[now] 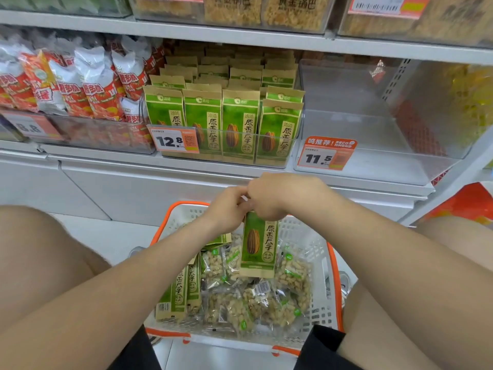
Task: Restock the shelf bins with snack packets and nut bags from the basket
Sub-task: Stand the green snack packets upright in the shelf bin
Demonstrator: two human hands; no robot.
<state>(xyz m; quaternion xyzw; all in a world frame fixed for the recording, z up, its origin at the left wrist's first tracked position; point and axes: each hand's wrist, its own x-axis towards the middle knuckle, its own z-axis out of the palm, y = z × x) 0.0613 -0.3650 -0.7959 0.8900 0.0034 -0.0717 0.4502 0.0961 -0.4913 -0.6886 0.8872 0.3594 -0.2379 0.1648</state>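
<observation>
A green and tan sunflower seed packet [258,247] hangs upright above the white basket with orange rim [314,244]. My right hand [277,196] grips its top edge and my left hand [229,206] pinches the same top beside it. The basket holds more green seed packets [181,289] at the left and several clear nut bags [266,300]. On the shelf ahead, a clear bin [229,140] is packed with the same green seed packets. To its right stands a clear bin [373,134] with nothing in it, tagged 11.5.
Red and white snack bags [80,84] fill the bin at the left. The upper shelf carries bins of golden crispy snacks [240,9]. My knees flank the basket on the white floor. White cabinet panels lie below the shelf.
</observation>
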